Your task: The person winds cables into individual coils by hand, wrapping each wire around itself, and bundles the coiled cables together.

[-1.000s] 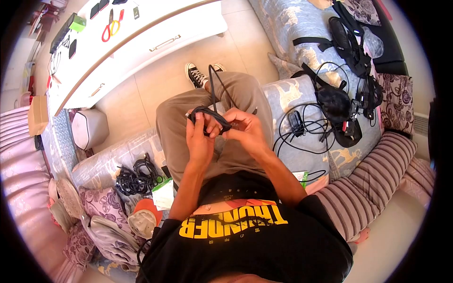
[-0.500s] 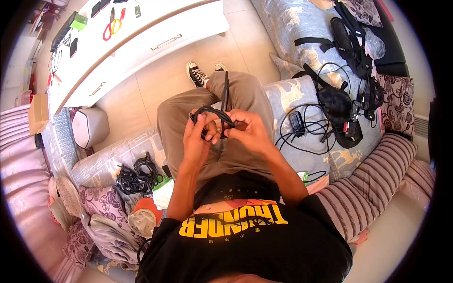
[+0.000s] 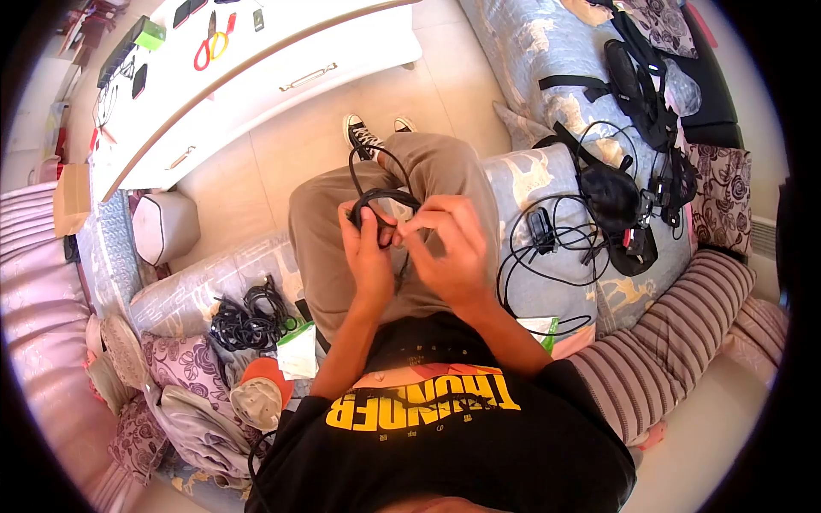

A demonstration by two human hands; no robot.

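Observation:
A black cable (image 3: pixel 386 198) is coiled above my lap, with a loop of it rising toward the shoes. My left hand (image 3: pixel 369 239) is closed around the left side of the coil. At the coil's right side is my right hand (image 3: pixel 449 244), its thumb and forefinger close together near the cable; whether they pinch it is hidden by blur. On the sofa to the right lie more loose black cables with a black adapter (image 3: pixel 540 229). A bundle of black cables (image 3: pixel 250 318) rests on the sofa to the left.
A white table (image 3: pixel 256 94) with scissors (image 3: pixel 210 50) and phones stands ahead. Black straps and a bag (image 3: pixel 629 73) lie on the sofa at right. Beside me are a striped cushion (image 3: pixel 663 342), an orange cap (image 3: pixel 267 376) and a white packet (image 3: pixel 298 352). A grey stool (image 3: pixel 164 229) stands at left.
My right hand has turned and lifted slightly off the coil's right side. The upright cable loop has opened wider and dropped lower. My left hand keeps its hold.

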